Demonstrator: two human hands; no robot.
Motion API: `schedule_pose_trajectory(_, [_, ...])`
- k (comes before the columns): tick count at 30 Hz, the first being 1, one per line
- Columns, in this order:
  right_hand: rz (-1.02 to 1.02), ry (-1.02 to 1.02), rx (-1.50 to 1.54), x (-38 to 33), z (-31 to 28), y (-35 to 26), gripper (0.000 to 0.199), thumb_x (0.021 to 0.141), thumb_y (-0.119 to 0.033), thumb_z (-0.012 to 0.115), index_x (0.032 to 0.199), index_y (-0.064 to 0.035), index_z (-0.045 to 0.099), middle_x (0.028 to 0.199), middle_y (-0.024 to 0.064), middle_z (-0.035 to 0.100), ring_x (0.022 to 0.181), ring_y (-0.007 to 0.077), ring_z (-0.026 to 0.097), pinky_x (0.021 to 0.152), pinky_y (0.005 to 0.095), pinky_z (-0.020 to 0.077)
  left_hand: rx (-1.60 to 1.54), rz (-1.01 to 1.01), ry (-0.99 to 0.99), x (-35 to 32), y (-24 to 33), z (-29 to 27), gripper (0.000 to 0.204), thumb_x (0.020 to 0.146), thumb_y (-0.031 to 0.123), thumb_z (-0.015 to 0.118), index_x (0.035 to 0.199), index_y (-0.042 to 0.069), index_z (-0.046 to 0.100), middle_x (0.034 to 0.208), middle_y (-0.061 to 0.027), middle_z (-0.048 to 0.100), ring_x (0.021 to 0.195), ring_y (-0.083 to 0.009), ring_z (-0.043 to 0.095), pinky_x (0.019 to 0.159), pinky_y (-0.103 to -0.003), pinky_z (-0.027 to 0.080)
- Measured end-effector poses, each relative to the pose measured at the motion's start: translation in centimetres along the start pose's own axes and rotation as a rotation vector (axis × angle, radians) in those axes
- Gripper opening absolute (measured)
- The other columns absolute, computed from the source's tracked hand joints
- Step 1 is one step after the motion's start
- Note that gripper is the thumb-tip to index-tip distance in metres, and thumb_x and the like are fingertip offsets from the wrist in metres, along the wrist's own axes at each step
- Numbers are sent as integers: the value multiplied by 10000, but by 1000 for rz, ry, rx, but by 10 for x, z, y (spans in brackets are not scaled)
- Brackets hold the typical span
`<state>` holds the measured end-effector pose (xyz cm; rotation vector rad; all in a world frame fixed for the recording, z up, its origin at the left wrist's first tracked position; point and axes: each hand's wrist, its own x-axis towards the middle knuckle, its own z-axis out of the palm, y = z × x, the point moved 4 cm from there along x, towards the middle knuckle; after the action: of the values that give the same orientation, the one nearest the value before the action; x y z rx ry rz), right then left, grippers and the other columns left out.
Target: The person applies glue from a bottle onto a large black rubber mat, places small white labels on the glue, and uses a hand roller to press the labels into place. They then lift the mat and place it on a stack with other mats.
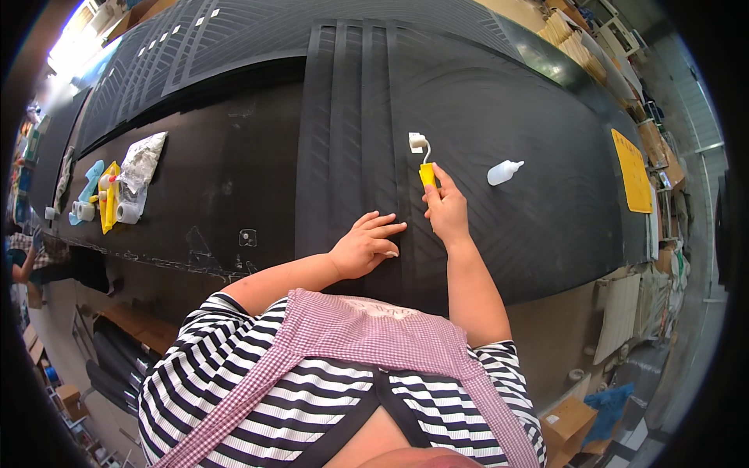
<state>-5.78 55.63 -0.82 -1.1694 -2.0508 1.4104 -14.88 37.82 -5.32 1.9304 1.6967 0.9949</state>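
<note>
Right hand (448,212) is gripping a yellow-handled, white-headed roller (427,173), its long axis running up-frame near centre; left hand (365,246), fingers loosely spread, is sitting farther off, lower left of it.

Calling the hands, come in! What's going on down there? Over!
Right hand gripping yellow-handled roller. Left hand, fingers spread, on black material. White bottle lying off to the right, clear of the roller.

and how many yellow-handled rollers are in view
1: the roller in the right hand, left of the white bottle. More could be hidden near the edges of view.
</note>
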Motion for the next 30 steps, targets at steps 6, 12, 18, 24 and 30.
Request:
schedule_pose_trajectory(6, [96, -49, -83, 27, -1, 3, 462, 993, -154, 563, 1452, -124, 514, 743, 27, 624, 489, 78, 531, 477, 262, 457, -27, -6, 6, 3, -2, 1, 66, 879, 162, 691, 936, 156, 723, 1463, -62, 532, 1429, -296, 387, 1200, -516, 218])
schedule_pose_trajectory(12, [95, -79, -183, 45, 3, -12, 474, 994, -173, 561, 1462, -127, 502, 709, 19, 592, 473, 87, 526, 443, 272, 447, -69, -13, 23, 3, -4, 0, 79, 865, 133, 703, 938, 148, 729, 1456, -75, 540, 1429, -306, 393, 1196, -519, 222])
schedule_pose_trajectory(18, [118, -73, -221, 51, 2, -24, 441, 984, -162, 571, 1414, -66, 540, 693, 70, 628, 465, 144, 572, 499, 302, 505, -74, -12, 21, 4, -4, -2, 99, 856, 114, 709, 946, 149, 735, 1452, -82, 544, 1431, -308, 392, 1197, -517, 217])
schedule_pose_trajectory(24, [217, -114, -4, 60, -2, -17, 448, 1007, -179, 553, 1445, -94, 513, 735, 63, 629, 480, 115, 553, 468, 273, 470, -62, -3, 19, 4, -4, -4, 106, 851, 107, 710, 945, 150, 734, 1451, -81, 545, 1431, -307, 390, 1197, -518, 216])
schedule_pose_trajectory(30, [227, -65, 254, 54, -12, -15, 458, 1027, -194, 532, 1476, -118, 477, 819, 67, 643, 536, 103, 557, 483, 251, 473, -74, -8, 20, 4, -4, -2, 103, 852, 110, 710, 944, 148, 733, 1455, -78, 543, 1430, -306, 393, 1195, -517, 218])
